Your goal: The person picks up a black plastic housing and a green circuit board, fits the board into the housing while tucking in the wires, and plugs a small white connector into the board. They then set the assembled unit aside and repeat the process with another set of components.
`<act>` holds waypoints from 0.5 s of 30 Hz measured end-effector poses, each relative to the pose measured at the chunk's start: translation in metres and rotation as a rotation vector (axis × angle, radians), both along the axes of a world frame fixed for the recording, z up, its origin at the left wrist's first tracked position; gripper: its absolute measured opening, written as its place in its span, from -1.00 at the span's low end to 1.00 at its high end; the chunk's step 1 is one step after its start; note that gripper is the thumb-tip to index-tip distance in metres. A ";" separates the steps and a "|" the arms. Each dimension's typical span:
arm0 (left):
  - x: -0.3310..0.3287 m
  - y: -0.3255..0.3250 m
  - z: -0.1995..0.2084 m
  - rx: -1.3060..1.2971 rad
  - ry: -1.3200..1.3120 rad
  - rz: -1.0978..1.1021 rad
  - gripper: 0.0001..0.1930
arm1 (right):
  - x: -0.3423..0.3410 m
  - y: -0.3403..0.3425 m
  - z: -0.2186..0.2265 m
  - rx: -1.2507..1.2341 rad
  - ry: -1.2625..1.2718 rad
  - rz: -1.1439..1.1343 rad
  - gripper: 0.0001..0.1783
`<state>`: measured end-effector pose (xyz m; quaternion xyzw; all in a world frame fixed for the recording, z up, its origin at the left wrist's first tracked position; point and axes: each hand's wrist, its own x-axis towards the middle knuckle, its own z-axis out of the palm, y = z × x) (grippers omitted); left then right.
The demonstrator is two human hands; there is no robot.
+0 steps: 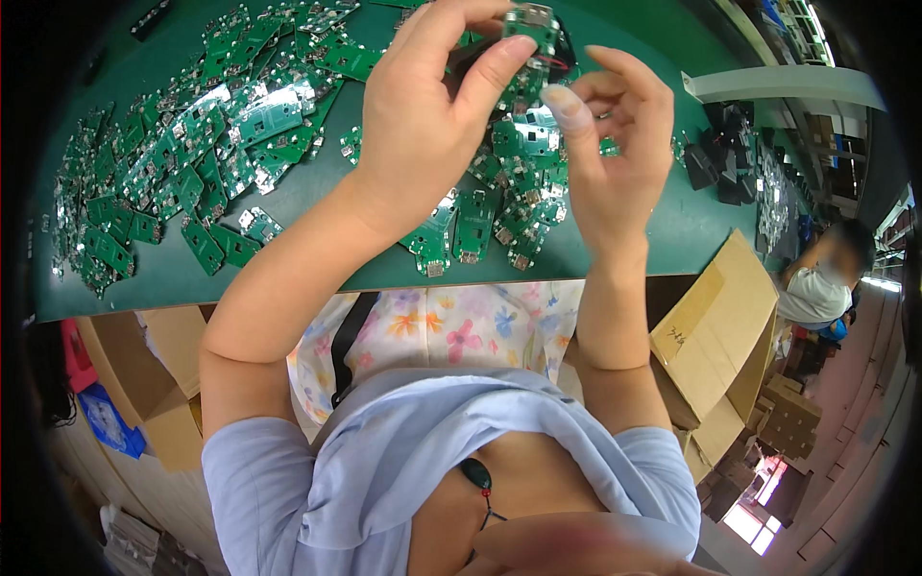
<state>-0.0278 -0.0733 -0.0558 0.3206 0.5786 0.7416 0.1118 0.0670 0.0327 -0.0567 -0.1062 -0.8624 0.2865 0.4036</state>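
Note:
My left hand (427, 115) is closed on a small green circuit board (531, 34), with the thumb pressed on its face. Behind the board is a black part (565, 50) with a bit of red wire; my fingers hide most of it. Just right of the board, my right hand (619, 144) is raised with fingers loosely bent and apart from the thumb, and nothing shows in it. A whitish cover sits on its thumb tip. Below both hands lies a loose cluster of green circuit boards (475, 223) on the green table (317, 254).
A large heap of circuit boards (206, 134) covers the table's left side. Black plastic pieces (730, 158) lie at the right, near a pale metal bar (788, 84). Cardboard boxes stand below the table edge, right (715, 326) and left (134, 370). Another person (821, 278) sits farther right.

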 end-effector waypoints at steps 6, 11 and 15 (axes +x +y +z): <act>-0.009 0.015 -0.038 0.084 0.223 0.041 -0.77 | 0.003 -0.007 -0.012 -0.708 0.084 0.137 -0.58; -0.020 0.005 -0.024 0.038 -0.283 -0.251 -0.71 | 0.017 0.001 -0.006 -0.803 0.164 0.289 -0.59; -0.022 -0.001 -0.018 -0.152 -0.431 -0.499 -0.72 | 0.024 -0.008 -0.009 -0.651 -0.063 0.401 -0.63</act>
